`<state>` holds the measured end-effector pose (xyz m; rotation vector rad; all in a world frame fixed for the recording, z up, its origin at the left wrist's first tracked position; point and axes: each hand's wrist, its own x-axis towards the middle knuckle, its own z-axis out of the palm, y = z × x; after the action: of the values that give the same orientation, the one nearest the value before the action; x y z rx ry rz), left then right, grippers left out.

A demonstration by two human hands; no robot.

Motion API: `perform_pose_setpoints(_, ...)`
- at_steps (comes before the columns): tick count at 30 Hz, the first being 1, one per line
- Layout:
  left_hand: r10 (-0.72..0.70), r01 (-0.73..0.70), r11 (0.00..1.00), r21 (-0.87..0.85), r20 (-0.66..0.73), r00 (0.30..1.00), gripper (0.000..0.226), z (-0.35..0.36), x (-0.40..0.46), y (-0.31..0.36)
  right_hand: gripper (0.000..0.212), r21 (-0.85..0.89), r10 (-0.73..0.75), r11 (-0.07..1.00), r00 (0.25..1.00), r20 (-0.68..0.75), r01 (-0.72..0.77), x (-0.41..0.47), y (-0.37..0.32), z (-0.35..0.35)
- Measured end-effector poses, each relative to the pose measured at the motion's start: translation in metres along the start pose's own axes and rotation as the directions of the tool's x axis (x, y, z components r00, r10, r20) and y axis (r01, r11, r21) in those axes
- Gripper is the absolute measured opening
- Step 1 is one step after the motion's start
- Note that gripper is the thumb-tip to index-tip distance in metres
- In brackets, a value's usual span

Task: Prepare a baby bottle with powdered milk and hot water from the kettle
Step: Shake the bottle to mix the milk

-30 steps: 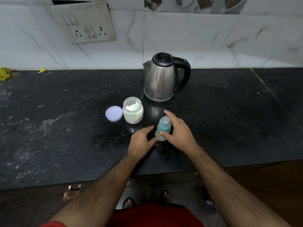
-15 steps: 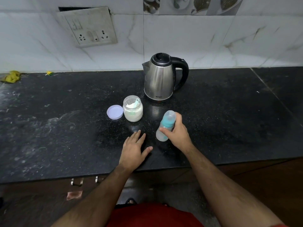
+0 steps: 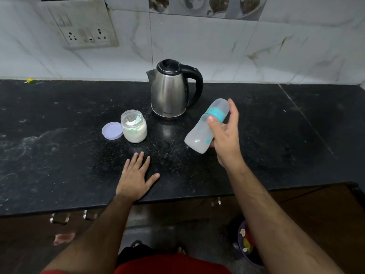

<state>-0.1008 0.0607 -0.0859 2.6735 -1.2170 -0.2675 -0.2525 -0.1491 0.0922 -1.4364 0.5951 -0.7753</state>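
Right grip (image 3: 225, 133) grasping tilted cloudy baby bottle (image 3: 205, 127), teal collar, left grip (image 3: 136, 178) released flat on counter (image 3: 59, 155)

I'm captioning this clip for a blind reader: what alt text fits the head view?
A right hand holds a capped baby bottle tilted above a black counter; the left hand lies flat. Behind stand a steel kettle and an open powder jar.

Counter (image 3: 256, 155) right of kettle (image 3: 169, 91) bare — jar (image 3: 134, 126), lid (image 3: 112, 130) crowd left side.
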Motion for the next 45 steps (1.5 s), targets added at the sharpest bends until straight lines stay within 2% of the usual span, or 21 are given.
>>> perform_pose_setpoints(2, -0.007, 0.007, 1.0, -0.004, -0.011, 1.0, 0.097, 0.001, 0.0, 0.0, 0.071, 0.083, 0.006, 0.997, 0.999, -0.049, -0.002, -0.003, -0.007, 0.001)
perform_pose_setpoints(4, -0.008, 0.008, 1.0, -0.018, -0.026, 1.0, 0.096, 0.001, 0.0, 0.0, 0.069, 0.095, 0.025, 0.995, 0.999, -0.029, -0.022, -0.011, -0.01, 0.004)
perform_pose_setpoints(8, -0.02, 0.019, 1.0, -0.014, -0.025, 0.999, 0.095, 0.0, 0.0, 0.0, 0.067, 0.016, 0.046, 0.999, 0.982, 0.183, -0.05, -0.032, -0.01, 0.01)
perform_pose_setpoints(10, -0.023, 0.023, 1.0, -0.017, -0.03, 0.999, 0.094, 0.0, 0.0, 0.0, 0.066, 0.016, 0.001, 1.0, 0.974, 0.226, -0.004, -0.034, -0.015, 0.01)
perform_pose_setpoints(13, -0.026, 0.024, 0.999, -0.025, -0.046, 0.999, 0.092, 0.0, 0.001, 0.0, 0.067, 0.13, -0.086, 0.988, 0.995, 0.05, 0.079, -0.022, -0.03, 0.008)
perform_pose_setpoints(15, -0.021, 0.019, 0.999, -0.035, -0.052, 0.998, 0.091, 0.001, 0.0, 0.0, 0.067, 0.188, -0.072, 0.979, 0.996, -0.061, 0.082, -0.016, -0.034, 0.009)
perform_pose_setpoints(16, -0.02, 0.018, 0.999, -0.034, -0.053, 0.998, 0.091, 0.001, 0.0, -0.001, 0.068, 0.2, -0.06, 0.977, 0.997, -0.058, 0.07, -0.016, -0.034, 0.011)
perform_pose_setpoints(19, -0.022, 0.021, 0.999, -0.033, -0.05, 0.998, 0.09, 0.001, 0.001, -0.001, 0.071, 0.14, -0.018, 0.99, 0.988, 0.152, -0.004, -0.025, -0.029, 0.018)
perform_pose_setpoints(20, -0.023, 0.021, 0.999, -0.032, -0.051, 0.998, 0.09, 0.001, 0.001, -0.001, 0.07, 0.137, -0.009, 0.99, 0.983, 0.183, -0.017, -0.027, -0.028, 0.019)
perform_pose_setpoints(22, -0.02, 0.019, 0.999, -0.031, -0.051, 0.998, 0.09, 0.001, 0.001, -0.001, 0.068, 0.194, -0.026, 0.981, 0.995, 0.1, 0.006, -0.025, -0.033, 0.02)
perform_pose_setpoints(25, -0.015, 0.013, 0.999, -0.042, -0.063, 0.998, 0.089, 0.0, 0.0, -0.001, 0.064, 0.255, -0.024, 0.965, 0.992, -0.122, 0.055, -0.019, -0.039, 0.019)
perform_pose_setpoints(26, -0.016, 0.013, 0.999, -0.042, -0.063, 0.998, 0.089, 0.0, -0.001, 0.0, 0.063, 0.25, -0.024, 0.967, 0.993, -0.112, 0.052, -0.021, -0.039, 0.021)
perform_pose_setpoints(29, -0.022, 0.02, 0.999, -0.037, -0.056, 0.998, 0.089, 0.0, 0.0, 0.0, 0.068, 0.179, -0.018, 0.984, 0.992, 0.128, -0.005, -0.033, -0.037, 0.029)
perform_pose_setpoints(30, -0.021, 0.019, 0.999, -0.036, -0.056, 0.998, 0.089, 0.0, 0.0, 0.0, 0.068, 0.169, -0.025, 0.986, 0.988, 0.154, -0.002, -0.035, -0.037, 0.03)
perform_pose_setpoints(31, -0.02, 0.018, 0.999, -0.036, -0.057, 0.998, 0.089, 0.0, 0.0, -0.001, 0.067, 0.181, -0.041, 0.983, 0.991, 0.128, 0.017, -0.033, -0.038, 0.029)
perform_pose_setpoints(34, -0.018, 0.015, 0.999, -0.045, -0.067, 0.998, 0.088, 0.0, -0.001, 0.0, 0.062, 0.248, -0.079, 0.964, 0.993, -0.093, 0.1, -0.022, -0.047, 0.023)
perform_pose_setpoints(35, -0.019, 0.016, 0.999, -0.045, -0.067, 0.998, 0.088, 0.0, -0.001, 0.0, 0.061, 0.245, -0.088, 0.963, 0.989, -0.118, 0.114, -0.021, -0.047, 0.021)
perform_pose_setpoints(39, -0.021, 0.019, 0.999, -0.039, -0.07, 0.997, 0.087, 0.001, -0.001, -0.001, 0.074, 0.168, -0.061, 0.985, 0.993, 0.097, 0.044, -0.033, -0.045, 0.024)
perform_pose_setpoints(41, -0.022, 0.018, 0.999, -0.047, -0.079, 0.997, 0.086, 0.002, -0.001, -0.001, 0.075, 0.219, -0.061, 0.975, 0.997, 0.05, 0.049, -0.032, -0.047, 0.023)
perform_pose_setpoints(44, -0.022, 0.02, 0.999, -0.034, -0.072, 0.997, 0.086, 0.002, -0.001, -0.001, 0.07, 0.303, -0.071, 0.947, 0.99, -0.124, 0.106, -0.026, -0.051, 0.017)
perform_pose_setpoints(45, -0.023, 0.021, 0.999, -0.031, -0.071, 0.997, 0.085, 0.002, -0.001, 0.0, 0.068, 0.292, -0.071, 0.951, 0.991, -0.111, 0.101, -0.027, -0.051, 0.017)
